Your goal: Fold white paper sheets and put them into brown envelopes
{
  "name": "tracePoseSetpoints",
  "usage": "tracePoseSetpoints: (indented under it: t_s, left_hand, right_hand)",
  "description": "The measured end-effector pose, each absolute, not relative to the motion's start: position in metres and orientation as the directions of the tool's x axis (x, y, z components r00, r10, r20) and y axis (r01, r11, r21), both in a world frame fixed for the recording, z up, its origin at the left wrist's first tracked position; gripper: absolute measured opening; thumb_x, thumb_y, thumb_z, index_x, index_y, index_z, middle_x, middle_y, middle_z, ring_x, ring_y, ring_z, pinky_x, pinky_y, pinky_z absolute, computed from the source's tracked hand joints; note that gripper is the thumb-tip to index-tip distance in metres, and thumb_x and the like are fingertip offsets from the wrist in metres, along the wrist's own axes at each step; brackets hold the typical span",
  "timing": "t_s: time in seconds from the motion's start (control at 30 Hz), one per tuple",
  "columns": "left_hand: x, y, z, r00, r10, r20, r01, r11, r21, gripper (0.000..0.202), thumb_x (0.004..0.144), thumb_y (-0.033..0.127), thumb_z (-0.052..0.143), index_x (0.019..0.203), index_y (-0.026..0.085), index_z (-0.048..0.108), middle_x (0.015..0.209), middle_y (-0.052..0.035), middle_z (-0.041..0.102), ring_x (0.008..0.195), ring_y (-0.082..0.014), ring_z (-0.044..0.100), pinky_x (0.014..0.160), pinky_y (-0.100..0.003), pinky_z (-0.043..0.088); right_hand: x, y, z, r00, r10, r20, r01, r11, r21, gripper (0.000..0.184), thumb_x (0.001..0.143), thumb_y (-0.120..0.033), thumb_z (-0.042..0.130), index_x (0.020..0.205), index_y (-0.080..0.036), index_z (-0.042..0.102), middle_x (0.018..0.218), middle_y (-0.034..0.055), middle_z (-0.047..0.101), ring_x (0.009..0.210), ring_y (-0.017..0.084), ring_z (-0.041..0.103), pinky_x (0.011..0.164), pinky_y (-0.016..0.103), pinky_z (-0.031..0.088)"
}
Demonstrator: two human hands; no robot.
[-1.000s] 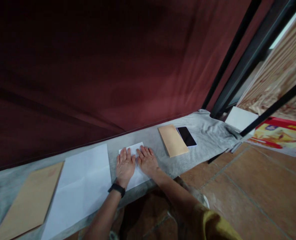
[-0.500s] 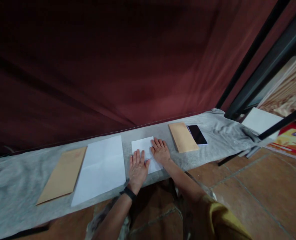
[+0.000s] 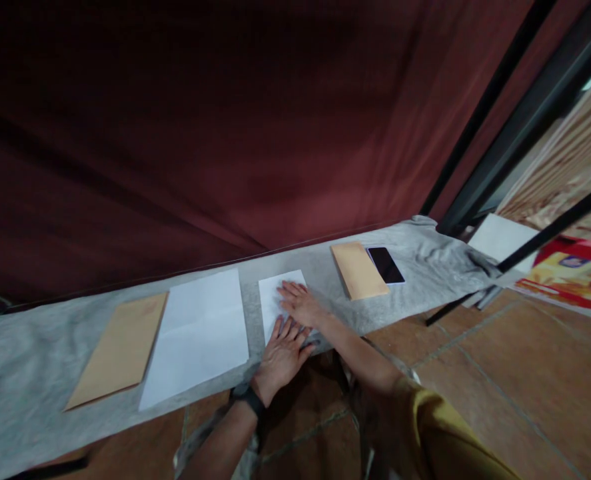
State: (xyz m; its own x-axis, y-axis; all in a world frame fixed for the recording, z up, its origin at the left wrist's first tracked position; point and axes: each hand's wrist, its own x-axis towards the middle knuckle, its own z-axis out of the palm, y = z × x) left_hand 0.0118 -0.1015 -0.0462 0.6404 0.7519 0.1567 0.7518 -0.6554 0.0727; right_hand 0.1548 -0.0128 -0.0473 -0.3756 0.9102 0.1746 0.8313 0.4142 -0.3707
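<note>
A small white sheet of paper (image 3: pixel 268 298), possibly folded, lies on the grey cloth in front of me, partly covered by both hands. My left hand (image 3: pixel 281 357) rests palm down over its near edge with the fingers spread. Just beyond it, my right hand (image 3: pixel 300 305) lies flat on the paper, fingers stretched to the left. The hands meet or slightly overlap near the left fingertips. Left of them is a larger white sheet (image 3: pixel 198 333) with faint creases. A small brown envelope (image 3: pixel 359 270) lies to the right.
A grey cloth (image 3: pixel 20 373) covers the long narrow bench. At its left lies a large brown envelope (image 3: pixel 120 347); a phone (image 3: pixel 386 265) is beside the small envelope. Behind hangs a dark red curtain (image 3: pixel 275 167). Black metal poles (image 3: pixel 485 113) and a red printed box (image 3: pixel 575 270) stand right.
My right hand has slid left across the small paper. My left hand has moved nearer to me and slightly right, down to the paper's near edge. The view has shifted slightly.
</note>
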Motion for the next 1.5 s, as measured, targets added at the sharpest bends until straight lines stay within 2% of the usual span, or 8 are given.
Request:
tracePoseSetpoints:
  t_s: [0.17, 0.4, 0.67, 0.9, 1.07, 1.3, 1.4, 1.5]
  left_hand:
    - [0.016, -0.104, -0.045, 0.653, 0.736, 0.180, 0.735, -0.673, 0.084, 0.046, 0.099, 0.050, 0.048, 0.137, 0.028, 0.060, 0.140, -0.0069, 0.064, 0.138, -0.0267, 0.051, 0.122, -0.054, 0.032]
    - [0.015, -0.103, -0.044, 0.663, 0.725, 0.187, 0.723, -0.685, 0.093, 0.052, 0.099, 0.052, 0.048, 0.148, 0.034, 0.049, 0.156, -0.0041, 0.048, 0.148, -0.0275, 0.039, 0.121, -0.055, 0.032]
    - [0.008, -0.104, -0.044, 0.719, 0.675, 0.167, 0.682, -0.731, 0.019, 0.057, 0.098, 0.047, 0.051, 0.153, 0.035, 0.040, 0.163, -0.0052, 0.036, 0.151, -0.0286, 0.033, 0.121, -0.057, 0.032]
    - [0.005, -0.111, -0.053, 0.692, 0.680, 0.242, 0.698, -0.716, 0.014, 0.056, 0.103, 0.043, 0.041, 0.154, 0.020, 0.039, 0.162, -0.0094, 0.037, 0.152, -0.0239, 0.031, 0.123, -0.050, 0.032]
    - [0.005, -0.117, -0.055, 0.631, 0.722, 0.284, 0.740, -0.670, 0.057, 0.062, 0.103, 0.046, 0.041, 0.154, 0.010, 0.035, 0.160, -0.0162, 0.039, 0.152, -0.0254, 0.030, 0.122, -0.050, 0.035]
    - [0.007, -0.120, -0.057, 0.598, 0.750, 0.281, 0.745, -0.650, 0.151, 0.062, 0.103, 0.046, 0.039, 0.154, 0.010, 0.034, 0.157, -0.0185, 0.043, 0.151, -0.0273, 0.032, 0.121, -0.053, 0.036]
    - [0.006, -0.119, -0.061, 0.566, 0.769, 0.296, 0.737, -0.633, 0.238, 0.056, 0.105, 0.037, 0.033, 0.155, 0.011, 0.032, 0.158, -0.0177, 0.042, 0.151, -0.0253, 0.031, 0.121, -0.051, 0.036]
    - [0.001, -0.110, -0.065, 0.498, 0.799, 0.337, 0.726, -0.596, 0.342, 0.054, 0.105, 0.026, 0.026, 0.157, 0.011, 0.027, 0.160, -0.0173, 0.039, 0.153, -0.0234, 0.026, 0.122, -0.050, 0.036]
  right_hand:
    - [0.152, -0.007, -0.053, -0.470, 0.873, 0.127, 0.802, 0.483, -0.352, 0.044, 0.105, -0.044, 0.044, 0.145, -0.030, 0.054, 0.160, 0.0001, 0.040, 0.150, 0.021, 0.034, 0.125, 0.042, 0.024]
    - [0.158, 0.014, -0.056, -0.287, 0.947, 0.146, 0.888, 0.320, -0.331, 0.047, 0.107, -0.039, 0.038, 0.150, -0.024, 0.048, 0.162, 0.0059, 0.037, 0.149, 0.024, 0.035, 0.124, 0.045, 0.024]
    - [0.159, 0.031, -0.065, -0.144, 0.976, 0.161, 0.927, 0.190, -0.324, 0.058, 0.106, -0.043, 0.033, 0.154, -0.011, 0.040, 0.161, 0.0127, 0.035, 0.150, 0.026, 0.034, 0.124, 0.045, 0.023]
    - [0.167, 0.029, -0.065, -0.120, 0.978, 0.168, 0.954, 0.161, -0.255, 0.064, 0.106, -0.048, 0.030, 0.156, -0.008, 0.036, 0.162, 0.0130, 0.032, 0.150, 0.027, 0.034, 0.124, 0.045, 0.024]
    - [0.178, 0.024, -0.067, -0.102, 0.978, 0.183, 0.964, 0.143, -0.226, 0.063, 0.106, -0.047, 0.032, 0.155, -0.008, 0.037, 0.162, 0.0122, 0.034, 0.149, 0.028, 0.035, 0.124, 0.045, 0.024]
    - [0.192, 0.016, -0.059, -0.071, 0.978, 0.197, 0.959, 0.121, -0.256, 0.058, 0.106, -0.042, 0.034, 0.154, -0.010, 0.040, 0.161, 0.0122, 0.037, 0.149, 0.027, 0.036, 0.124, 0.045, 0.026]
    - [0.186, 0.005, -0.050, -0.089, 0.970, 0.227, 0.944, 0.154, -0.291, 0.058, 0.107, -0.040, 0.030, 0.155, -0.009, 0.038, 0.161, 0.0129, 0.035, 0.149, 0.026, 0.035, 0.123, 0.044, 0.028]
    - [0.174, -0.015, -0.047, -0.214, 0.948, 0.236, 0.914, 0.280, -0.294, 0.057, 0.107, -0.039, 0.030, 0.155, -0.009, 0.036, 0.163, 0.0129, 0.032, 0.151, 0.024, 0.032, 0.123, 0.042, 0.028]
